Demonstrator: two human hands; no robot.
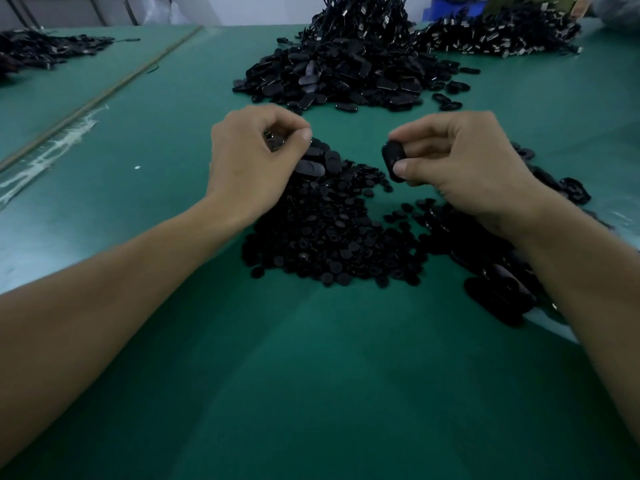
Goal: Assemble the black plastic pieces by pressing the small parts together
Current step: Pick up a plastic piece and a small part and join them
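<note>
The oval black piece [393, 160] in our right hand [464, 168] is a smooth, matt shell with rounded ends. It stands on end, and the grip is closed on it, forefinger on top and thumb below. It is held above the green worktop [311, 375], just right of the heap of small round parts [329, 240]. These are flat, button-like discs, many with a dimple or hole in the middle.

Our left hand [249, 161] is over the far left edge of that heap. Its grip is closed, fingers curled and thumb tip against forefinger, around a dark part [273, 143]. It is probably one or more small pieces, though shadow hides the shape. A few loose oval shells [311, 166] lie on the heap just beside that hand.

Under our right forearm lies a pile of larger oval pieces [495, 285], glossy in places. Farther off sits a big mound of oval shells [339, 74], with a bundle of black cables [363, 15] rising behind it. More dark stock [502, 36] lies at the far right, and another dark pile [38, 50] at the far left.
</note>
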